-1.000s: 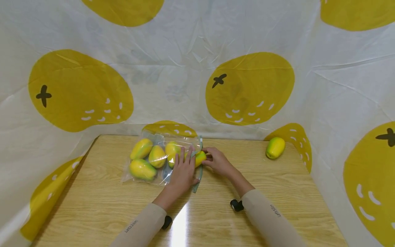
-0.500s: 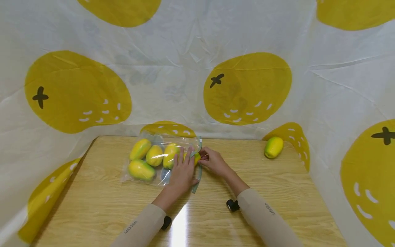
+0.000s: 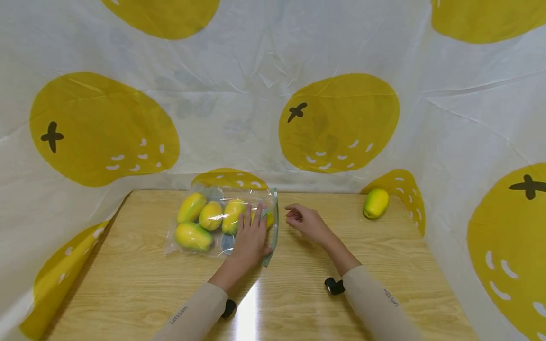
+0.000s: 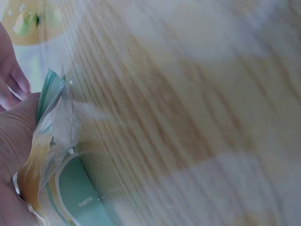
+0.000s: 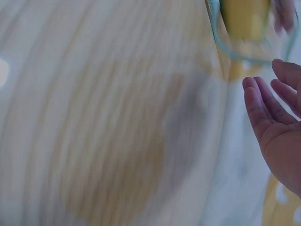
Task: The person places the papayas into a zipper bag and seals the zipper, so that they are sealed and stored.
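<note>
A clear zip bag [image 3: 204, 244] with a teal mouth strip [image 3: 274, 222] lies on the wooden table [image 3: 298, 293] and holds several yellow-green mangoes [image 3: 192, 236]. My left hand [image 3: 250, 233] lies flat on the bag near its mouth, fingers straight over the nearest mango. In the left wrist view the teal bag edge [image 4: 49, 94] sits against that hand [image 4: 14, 136]. My right hand [image 3: 304, 219] hovers just right of the mouth, fingers relaxed, holding nothing. The right wrist view shows its bare palm [image 5: 277, 132] and a mango [image 5: 244, 16] behind the bag's rim.
One loose mango [image 3: 376, 203] lies at the far right of the table by the cloth wall. A white cloth printed with yellow fruit [image 3: 339, 121] encloses the table at the back and on both sides. Black wrist mounts [image 3: 334, 285] sit on both sleeves.
My right hand has let go of the mango at the bag's mouth and drawn back to the right. That mango now lies inside the bag. My left hand has stayed on the bag.
</note>
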Available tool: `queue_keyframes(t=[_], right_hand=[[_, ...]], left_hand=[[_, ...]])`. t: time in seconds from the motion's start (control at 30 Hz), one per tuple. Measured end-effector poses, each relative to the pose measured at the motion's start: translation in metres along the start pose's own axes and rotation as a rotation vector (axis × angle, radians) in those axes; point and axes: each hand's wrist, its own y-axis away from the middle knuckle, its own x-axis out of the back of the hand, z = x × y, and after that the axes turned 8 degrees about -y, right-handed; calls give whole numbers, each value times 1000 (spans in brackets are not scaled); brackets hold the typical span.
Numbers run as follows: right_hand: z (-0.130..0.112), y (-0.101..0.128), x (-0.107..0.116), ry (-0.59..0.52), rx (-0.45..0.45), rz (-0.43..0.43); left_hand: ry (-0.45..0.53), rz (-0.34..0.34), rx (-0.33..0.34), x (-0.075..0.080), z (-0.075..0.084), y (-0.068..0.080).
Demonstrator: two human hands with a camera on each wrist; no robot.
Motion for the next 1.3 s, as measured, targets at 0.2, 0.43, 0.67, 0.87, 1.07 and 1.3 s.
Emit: queue_keyframes(t=[0.2,0.43,0.67,0.87,1.07,1.3], right_hand=[[13,24,46,12,-17,83],[41,46,100,28,-48,225],[63,62,146,123,-126,484],[84,63,169,115,-236,630],[99,57,172,-6,-462,596],[110,50,166,-102,-613,598]], left_hand=[[-1,26,-8,-1,0,2],[6,31,-9,-2,-1,0],[-17,11,-14,-4,-1,-1],[-21,31,-10,-4,-2,0],[-21,42,-12,-4,-2,0],[-33,25,-12,-4,-2,0]])
